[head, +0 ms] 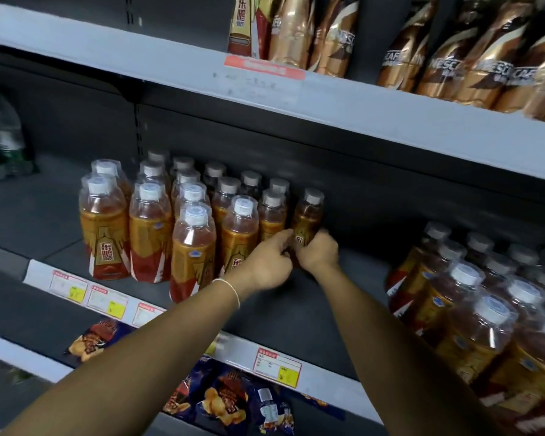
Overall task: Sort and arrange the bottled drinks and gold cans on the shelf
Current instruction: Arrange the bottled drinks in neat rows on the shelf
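Several amber bottled drinks with gold and red labels and white caps (153, 231) stand in rows on the middle shelf (328, 297). At the right end of that group one bottle (309, 215) stands upright, and both my hands hold its lower half. My left hand (269, 262) grips it from the left and my right hand (320, 251) grips it from the right. A second group of the same bottles (472, 306) stands at the right. No gold cans are visible on this shelf.
Gold and brown coffee bottles (453, 64) line the upper shelf (328, 102). Snack bags (224, 401) lie on the shelf below. Price tags (277, 366) run along the shelf edge. Dark bare shelf lies between the two bottle groups. Water bottles (0, 143) stand at far left.
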The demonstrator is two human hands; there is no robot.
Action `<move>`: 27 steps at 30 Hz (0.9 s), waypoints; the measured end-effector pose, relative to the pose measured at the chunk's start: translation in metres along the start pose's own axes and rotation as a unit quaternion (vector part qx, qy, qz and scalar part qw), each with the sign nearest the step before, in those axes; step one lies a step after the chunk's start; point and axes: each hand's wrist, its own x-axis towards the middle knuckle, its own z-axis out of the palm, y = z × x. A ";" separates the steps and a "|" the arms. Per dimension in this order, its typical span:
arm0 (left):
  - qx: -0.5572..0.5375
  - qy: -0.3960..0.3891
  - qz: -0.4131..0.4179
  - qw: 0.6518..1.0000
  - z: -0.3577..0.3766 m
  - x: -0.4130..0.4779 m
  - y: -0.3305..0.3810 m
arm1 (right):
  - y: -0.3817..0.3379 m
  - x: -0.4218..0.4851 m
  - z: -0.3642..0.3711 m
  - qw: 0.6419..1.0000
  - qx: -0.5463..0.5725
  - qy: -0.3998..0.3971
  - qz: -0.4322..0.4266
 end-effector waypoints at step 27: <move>-0.178 -0.016 -0.080 0.981 0.101 0.032 -0.010 | 0.098 -0.053 -0.045 0.986 0.139 0.087 0.027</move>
